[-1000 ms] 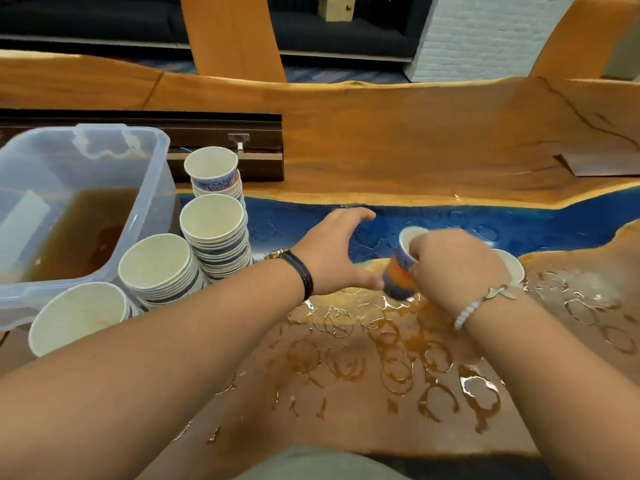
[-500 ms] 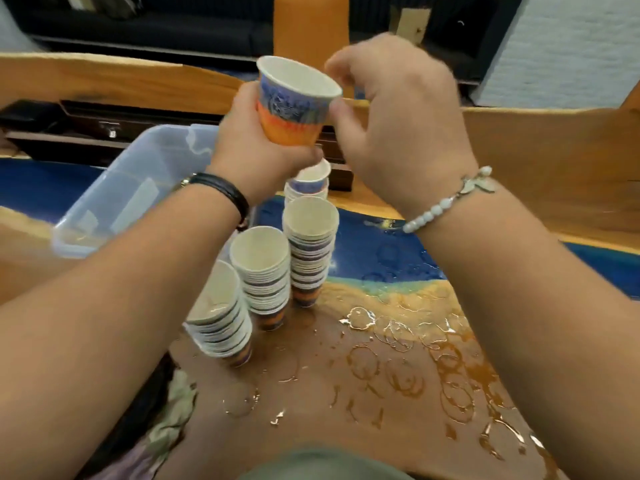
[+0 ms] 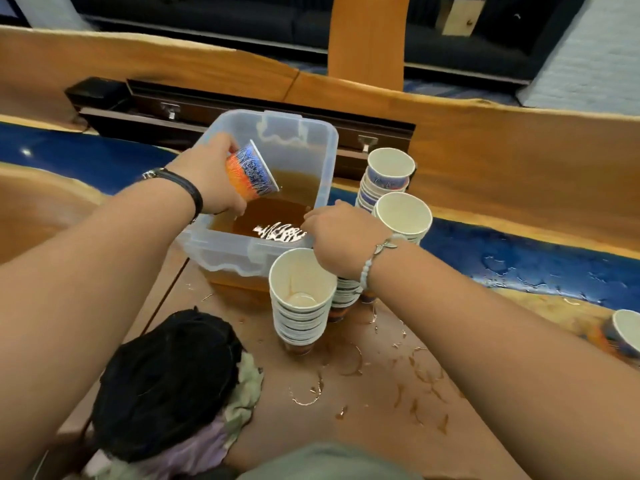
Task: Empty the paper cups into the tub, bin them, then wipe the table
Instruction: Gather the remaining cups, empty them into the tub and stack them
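Note:
My left hand point(image 3: 207, 174) grips an orange and blue paper cup point(image 3: 251, 174), tipped mouth-down over the clear plastic tub point(image 3: 298, 119). The tub holds brown liquid. My right hand point(image 3: 341, 237) lies palm-down on the tub's near right corner, fingers curled over the rim. Three stacks of empty cups stand right of the tub: a near one point(image 3: 301, 306), a middle one point(image 3: 403, 216) and a far one point(image 3: 389, 168). Another stack is partly hidden under my right wrist. One single cup point(image 3: 623, 334) stands at the right edge.
The wooden table point(image 3: 381, 410) is wet with brown rings and drips. A black bundle point(image 3: 162, 379) and a pale crumpled cloth point(image 3: 242, 400) lie at the near left. A dark long box point(image 3: 242, 112) sits behind the tub.
The cup went from my right hand to my left, then moved left and tipped over the tub. My right hand dropped onto the tub's rim. My view swung left.

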A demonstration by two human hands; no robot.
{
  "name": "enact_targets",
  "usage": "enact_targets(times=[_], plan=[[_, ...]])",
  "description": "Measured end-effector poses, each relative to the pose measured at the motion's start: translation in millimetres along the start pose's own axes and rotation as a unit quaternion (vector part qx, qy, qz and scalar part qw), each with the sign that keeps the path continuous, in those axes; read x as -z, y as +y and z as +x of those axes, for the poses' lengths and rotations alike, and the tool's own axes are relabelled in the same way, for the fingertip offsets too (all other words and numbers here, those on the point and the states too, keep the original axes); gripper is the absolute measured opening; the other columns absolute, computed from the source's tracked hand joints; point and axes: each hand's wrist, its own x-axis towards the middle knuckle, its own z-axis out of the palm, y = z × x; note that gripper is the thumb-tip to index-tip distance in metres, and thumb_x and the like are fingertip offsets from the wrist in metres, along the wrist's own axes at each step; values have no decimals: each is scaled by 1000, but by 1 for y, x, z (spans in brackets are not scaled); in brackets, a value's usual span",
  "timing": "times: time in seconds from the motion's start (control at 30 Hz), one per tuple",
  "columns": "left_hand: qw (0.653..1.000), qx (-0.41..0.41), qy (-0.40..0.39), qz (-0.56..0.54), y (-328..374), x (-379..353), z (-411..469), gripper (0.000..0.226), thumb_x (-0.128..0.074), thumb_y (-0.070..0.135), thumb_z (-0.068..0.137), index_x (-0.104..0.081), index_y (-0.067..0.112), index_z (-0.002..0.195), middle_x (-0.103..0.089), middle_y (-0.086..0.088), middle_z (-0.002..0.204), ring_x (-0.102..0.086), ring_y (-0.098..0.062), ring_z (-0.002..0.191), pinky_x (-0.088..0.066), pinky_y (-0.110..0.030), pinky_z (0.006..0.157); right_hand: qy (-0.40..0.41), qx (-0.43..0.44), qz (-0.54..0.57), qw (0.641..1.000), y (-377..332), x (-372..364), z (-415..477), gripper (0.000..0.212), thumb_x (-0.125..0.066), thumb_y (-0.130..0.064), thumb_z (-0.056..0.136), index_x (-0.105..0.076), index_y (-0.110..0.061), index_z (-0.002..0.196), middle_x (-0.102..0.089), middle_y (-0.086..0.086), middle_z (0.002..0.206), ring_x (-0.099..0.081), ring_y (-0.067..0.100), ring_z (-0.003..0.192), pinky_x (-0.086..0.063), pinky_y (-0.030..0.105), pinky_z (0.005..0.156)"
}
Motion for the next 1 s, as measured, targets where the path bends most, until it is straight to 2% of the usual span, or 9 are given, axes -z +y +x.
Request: enact_targets(times=[0.13,0.4,0.6,0.67,0.73,0.83,0.9,1.0], plan=[[997,-4,-17,77,-7,-5,6,79,-84,17,66,-37,25,129,-49,-5,99,-52,-25,90,-45,-37,66,-24,-20,20,999,-3,2,1,40,-47,-11,95,-51,-15,135,-49,8,139,-45,27,128,-38,41,108],[978,-8,-77,191,0,-7,13,76,-81,18,71,-41,19,136,-47,-4,101,-46,-22,91,-43,-33,76,-26,-31,36,999,-2,-1,5,41,-50,-12,94,-51,-16,135,-51,5,139,-49,26,126,-43,36,103],[961,-8,-100,258,7,-3,15,70,-80,24,72,-46,16,132,-56,-7,104,-51,-23,91,-48,-35,80,-26,-21,24,999,-1,1,5,41,-47,-11,94,-51,-14,135,-52,6,138,-50,26,125,-43,37,103],[969,-19,-80,234,10,-3,15,70,-81,29,71,-46,18,131,-54,-5,100,-51,-22,89,-48,-36,78,-31,-31,31,999,-2,5,4,42,-46,-11,95,-49,-13,137,-52,7,138,-49,26,125,-43,35,101],[980,-53,-29,191,15,-4,11,72,-80,37,71,-44,23,132,-57,-3,104,-51,-21,90,-45,-35,77,-3,-58,65,996,-2,12,2,40,-45,-11,96,-49,-12,136,-53,9,135,-50,26,123,-43,34,98],[987,-141,32,66,23,-12,2,78,-79,44,71,-40,29,137,-59,0,118,-56,-21,101,-46,-35,83,151,-122,168,966,3,21,-5,33,-42,-13,95,-56,-12,125,-56,9,126,-53,24,115,-42,29,87],[981,-178,41,-64,33,-17,-6,77,-79,46,70,-42,29,136,-59,3,114,-57,-18,99,-49,-36,86,244,-162,229,928,9,28,-10,25,-45,-20,96,-56,-13,117,-55,6,120,-52,21,110,-35,25,79],[962,-212,75,-158,51,-26,-15,75,-80,46,69,-44,31,133,-58,7,111,-59,-14,96,-52,-36,86,288,-197,264,899,21,38,-17,30,-51,-28,96,-51,-19,124,-51,1,120,-49,13,106,-31,21,76]])
